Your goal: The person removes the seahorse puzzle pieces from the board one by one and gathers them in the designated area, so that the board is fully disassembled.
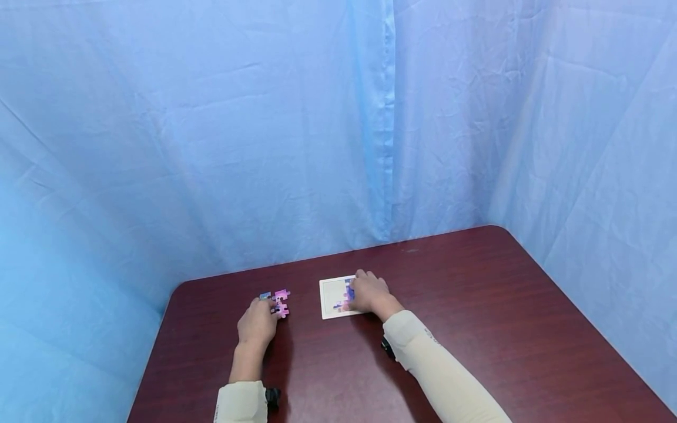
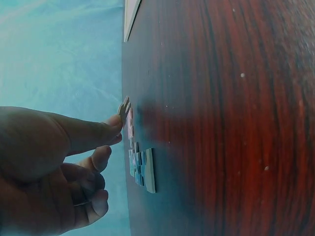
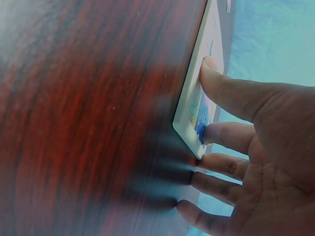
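My left hand (image 1: pixel 257 322) pinches a jigsaw piece (image 2: pixel 125 107) between thumb and forefinger, its edge facing the left wrist camera. Its other fingers curl loosely below. Just past the fingertips lie several loose jigsaw pieces (image 1: pixel 282 295), pink and blue, on the table. My right hand (image 1: pixel 368 292) rests over the right side of a white-framed puzzle tray (image 1: pixel 331 289). In the right wrist view the thumb and forefinger touch the tray's inside, while the other fingers extend past its edge to the tabletop. Purple and blue pieces (image 1: pixel 348 294) fill part of the tray; the hand hides the rest.
The dark red wooden table (image 1: pixel 476 329) has rounded far corners. Light blue curtains (image 1: pixel 275 147) hang right behind it and along both sides. A stretch of tabletop separates the loose pieces from the tray. Each wrist carries a small black device (image 1: pixel 272 398) at the cuff.
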Demonstrator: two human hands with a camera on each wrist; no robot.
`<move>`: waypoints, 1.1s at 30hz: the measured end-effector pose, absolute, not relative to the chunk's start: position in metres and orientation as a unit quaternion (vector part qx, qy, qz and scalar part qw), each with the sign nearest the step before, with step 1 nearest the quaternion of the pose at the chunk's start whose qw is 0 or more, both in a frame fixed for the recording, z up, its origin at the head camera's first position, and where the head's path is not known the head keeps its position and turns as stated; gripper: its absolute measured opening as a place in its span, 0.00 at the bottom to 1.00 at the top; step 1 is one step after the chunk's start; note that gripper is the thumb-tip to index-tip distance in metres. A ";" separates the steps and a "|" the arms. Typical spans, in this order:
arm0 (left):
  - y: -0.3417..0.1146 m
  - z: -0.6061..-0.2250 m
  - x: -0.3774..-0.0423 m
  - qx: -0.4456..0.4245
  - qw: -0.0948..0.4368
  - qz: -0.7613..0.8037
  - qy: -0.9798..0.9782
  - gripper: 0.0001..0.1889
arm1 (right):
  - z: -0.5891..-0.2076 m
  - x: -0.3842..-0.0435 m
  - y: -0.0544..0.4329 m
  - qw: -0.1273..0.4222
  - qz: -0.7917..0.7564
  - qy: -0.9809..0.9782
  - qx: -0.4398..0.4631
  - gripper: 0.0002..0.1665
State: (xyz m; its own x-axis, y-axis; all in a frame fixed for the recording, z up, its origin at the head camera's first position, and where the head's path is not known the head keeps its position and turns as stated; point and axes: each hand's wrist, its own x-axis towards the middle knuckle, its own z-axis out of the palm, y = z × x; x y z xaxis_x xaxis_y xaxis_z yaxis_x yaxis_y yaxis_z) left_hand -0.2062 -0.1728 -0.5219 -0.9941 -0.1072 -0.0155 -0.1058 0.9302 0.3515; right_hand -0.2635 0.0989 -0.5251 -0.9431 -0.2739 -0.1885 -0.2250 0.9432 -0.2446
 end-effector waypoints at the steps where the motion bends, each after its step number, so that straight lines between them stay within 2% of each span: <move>1: -0.173 -0.522 -0.206 0.054 0.001 -0.179 -0.982 0.15 | -0.525 -0.263 0.099 0.111 -0.110 0.979 -0.127 0.39; 9: -0.171 -0.522 -0.207 0.057 0.003 -0.186 -0.981 0.17 | -0.522 -0.264 0.099 0.113 -0.108 0.980 -0.124 0.34; 18: -0.170 -0.524 -0.207 0.055 -0.005 -0.185 -0.981 0.18 | -0.524 -0.263 0.099 0.113 -0.111 0.979 -0.126 0.36; 26: -0.168 -0.524 -0.208 0.056 -0.006 -0.189 -0.980 0.18 | -0.523 -0.261 0.097 0.113 -0.114 0.979 -0.125 0.32; 33: -0.169 -0.527 -0.207 0.069 -0.003 -0.188 -0.980 0.19 | -0.523 -0.260 0.097 0.115 -0.120 0.978 -0.126 0.33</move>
